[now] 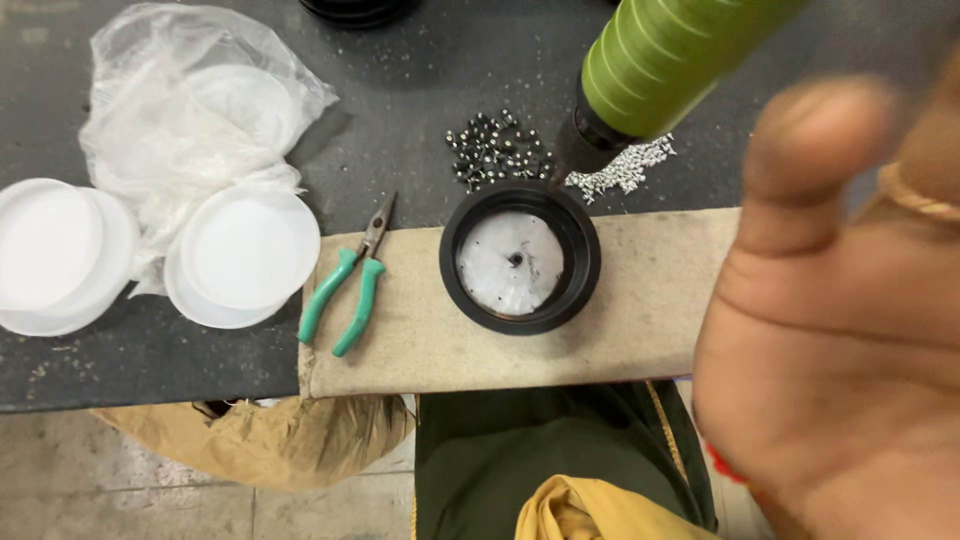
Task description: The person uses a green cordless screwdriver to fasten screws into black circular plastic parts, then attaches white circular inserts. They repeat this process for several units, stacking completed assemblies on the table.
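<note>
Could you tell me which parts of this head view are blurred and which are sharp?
In the head view, the raised right hand is close to the lens and badly out of focus; the green tool is slightly soft. The pliers, black ring and white discs are sharp, evenly lit.

Materials and Surface Finish

The round housing [520, 257] is black plastic with a slight sheen; its inner disc is white and scuffed with dark specks. It sits on a beige cloth pad [640, 330] of matt, felt-like weave. The table [420, 80] is dark, matt and rough, speckled with dust. The pliers [352, 280] have dull metal jaws and smooth teal plastic grips. The screws [495, 150] are shiny metal. The white discs [250, 250] are smooth matt plastic; the bag [170, 110] is thin, crinkled, translucent film. The tool body [670, 50] is glossy green plastic.
</note>
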